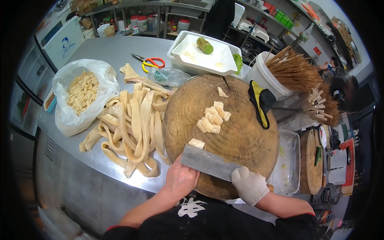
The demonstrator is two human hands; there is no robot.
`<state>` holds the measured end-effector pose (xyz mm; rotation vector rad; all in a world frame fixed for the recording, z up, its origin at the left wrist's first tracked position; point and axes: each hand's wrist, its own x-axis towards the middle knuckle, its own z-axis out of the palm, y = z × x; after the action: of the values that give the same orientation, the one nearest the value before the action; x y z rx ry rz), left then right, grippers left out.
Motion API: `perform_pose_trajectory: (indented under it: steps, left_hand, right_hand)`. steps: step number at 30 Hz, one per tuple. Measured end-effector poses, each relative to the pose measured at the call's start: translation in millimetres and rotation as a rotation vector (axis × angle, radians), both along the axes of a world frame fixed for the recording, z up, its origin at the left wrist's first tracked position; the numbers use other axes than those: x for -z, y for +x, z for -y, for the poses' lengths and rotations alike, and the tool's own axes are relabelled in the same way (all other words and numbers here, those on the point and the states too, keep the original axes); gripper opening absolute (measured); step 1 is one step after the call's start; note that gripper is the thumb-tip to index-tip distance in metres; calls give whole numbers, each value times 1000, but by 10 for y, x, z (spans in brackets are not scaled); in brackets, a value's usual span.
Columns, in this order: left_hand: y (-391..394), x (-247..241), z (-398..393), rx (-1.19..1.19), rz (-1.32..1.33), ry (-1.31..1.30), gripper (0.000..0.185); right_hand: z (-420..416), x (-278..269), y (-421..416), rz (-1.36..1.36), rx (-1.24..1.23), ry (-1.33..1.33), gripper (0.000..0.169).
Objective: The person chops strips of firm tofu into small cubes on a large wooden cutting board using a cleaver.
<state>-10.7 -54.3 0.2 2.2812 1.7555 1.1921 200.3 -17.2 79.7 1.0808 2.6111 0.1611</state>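
Observation:
My right hand point(249, 185), in a white knitted glove, grips the handle of a Chinese cleaver point(211, 162). The broad blade stretches left across the near part of a round wooden chopping block point(246, 144). Bare and with curled fingers, my left hand point(182, 177) lies against the blade's left end; anything beneath those fingers is hidden. Just beyond the blade sits a cut pale piece point(196, 143). Several more cut pieces point(213, 118) are heaped mid-block, with a small scrap point(222, 92) farther back. Left of the block lies a tangled pile of long pale food strips point(135, 120), possibly animal skin.
A plastic bag point(67, 121) holds cut pieces point(82, 93) at left. Scissors point(150, 63) lie behind the strips. A white tray point(192, 61) carries a green vegetable piece point(205, 46). A black-and-yellow glove point(260, 102) rests on the block, beside a bucket point(264, 70) of thin sticks.

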Motion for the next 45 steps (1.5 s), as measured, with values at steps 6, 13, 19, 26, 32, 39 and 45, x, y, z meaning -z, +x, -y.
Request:
perform_pose_trajectory:
  steps: [6, 13, 19, 26, 32, 39, 45]
  left_hand:
    - [31, 92, 47, -26, -13, -129, 25]
    - [-57, 13, 108, 21, 18, 4, 26]
    - [-143, 22, 217, -15, 35, 84, 25]
    - [-67, 44, 121, 25, 7, -38, 22]
    - [-88, -19, 102, 40, 5, -39, 24]
    - [-96, -17, 87, 35, -4, -176, 32]
    - [-199, -8, 97, 69, -19, -97, 30]
  right_hand:
    - [-256, 93, -381, -71, -8, -44, 10]
    - [-377, -32, -158, -222, 106, -114, 11]
    - [-122, -18, -56, -155, 53, -102, 10]
    - [-53, -1, -36, -66, -34, -39, 10]
    - [-31, -94, -9, 43, 5, -63, 10]
    - [-195, -63, -487, -12, 73, -181, 12]
    - [-625, -219, -409, -132, 101, -325, 14]
